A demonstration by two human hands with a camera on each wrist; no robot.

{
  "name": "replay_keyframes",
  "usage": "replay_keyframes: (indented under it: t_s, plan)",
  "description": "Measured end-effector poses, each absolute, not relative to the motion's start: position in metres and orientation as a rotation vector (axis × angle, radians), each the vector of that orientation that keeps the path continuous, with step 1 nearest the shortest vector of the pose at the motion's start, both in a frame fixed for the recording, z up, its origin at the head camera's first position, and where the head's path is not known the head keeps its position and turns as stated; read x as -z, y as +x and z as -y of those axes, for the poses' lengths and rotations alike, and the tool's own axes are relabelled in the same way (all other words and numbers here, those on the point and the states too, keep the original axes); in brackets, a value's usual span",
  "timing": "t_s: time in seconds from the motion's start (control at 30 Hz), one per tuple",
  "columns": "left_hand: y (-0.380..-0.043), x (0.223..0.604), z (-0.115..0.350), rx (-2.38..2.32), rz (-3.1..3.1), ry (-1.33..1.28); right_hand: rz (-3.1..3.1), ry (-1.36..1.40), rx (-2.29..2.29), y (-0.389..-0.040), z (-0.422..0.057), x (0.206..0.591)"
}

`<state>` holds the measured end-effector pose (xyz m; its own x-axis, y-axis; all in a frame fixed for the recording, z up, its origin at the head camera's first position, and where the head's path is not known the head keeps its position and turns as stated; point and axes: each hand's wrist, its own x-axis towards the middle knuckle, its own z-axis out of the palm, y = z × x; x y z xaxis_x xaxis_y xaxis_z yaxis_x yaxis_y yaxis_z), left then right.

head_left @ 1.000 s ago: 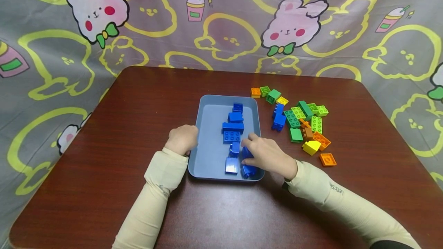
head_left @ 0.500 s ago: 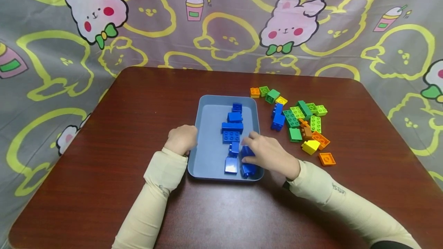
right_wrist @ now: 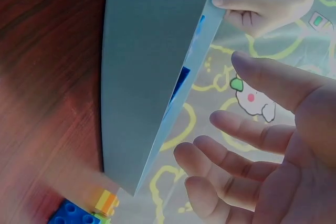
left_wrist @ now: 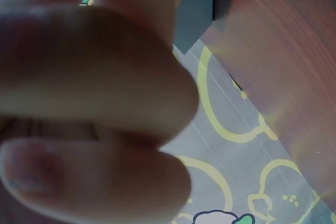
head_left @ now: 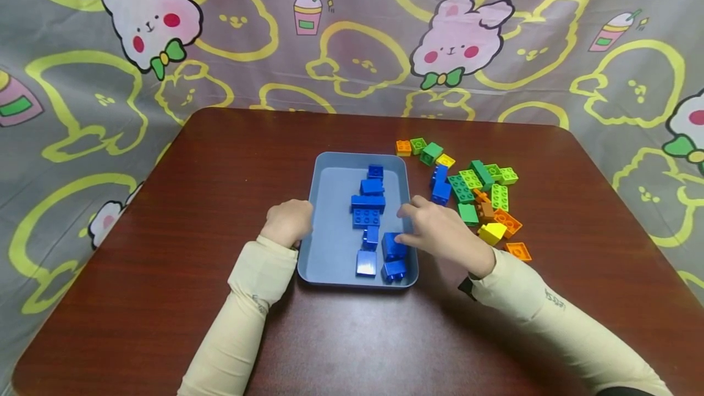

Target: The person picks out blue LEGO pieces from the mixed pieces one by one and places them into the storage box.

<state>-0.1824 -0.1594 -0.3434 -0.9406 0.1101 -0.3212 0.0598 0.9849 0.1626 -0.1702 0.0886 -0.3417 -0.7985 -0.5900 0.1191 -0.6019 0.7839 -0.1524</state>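
Observation:
A grey-blue tray lies on the table with several blue toy bricks in a rough column. My left hand grips its left rim; in the right wrist view that hand's thumb lies on the rim. Over the right rim hovers my right hand, fingers loosely spread, holding nothing. Just beside its fingertips sits a blue brick in the tray, with another blue brick nearer me. Large blurred fingers cover much of the left wrist view.
Right of the tray is a loose group of green, orange, yellow and brown bricks, among them a yellow brick and a green brick. Two blue bricks stand between tray and group. A patterned cloth hangs behind the table.
My right hand has let go of the blue brick at the tray's near right and drawn back to the right. The left hand keeps its place on the rim.

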Motion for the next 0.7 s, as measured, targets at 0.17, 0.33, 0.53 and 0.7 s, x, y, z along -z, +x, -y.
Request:
replay_keyframes:
  t_s: [0.17,0.33,0.53,0.7]
  plan:
    - [-0.182,0.343,0.159,-0.219,-2.792,0.129,2.917,0.969,-0.302,-0.172,-0.091,0.343]
    - [-0.183,0.342,0.159,-0.218,-2.791,0.123,2.934,0.951,-0.336,-0.174,-0.096,0.343]
    - [-0.183,0.342,0.159,-0.222,-2.792,0.116,2.921,0.895,-0.349,-0.177,-0.102,0.345]
    - [-0.184,0.342,0.16,-0.228,-2.784,0.114,2.907,0.863,-0.356,-0.179,-0.106,0.348]
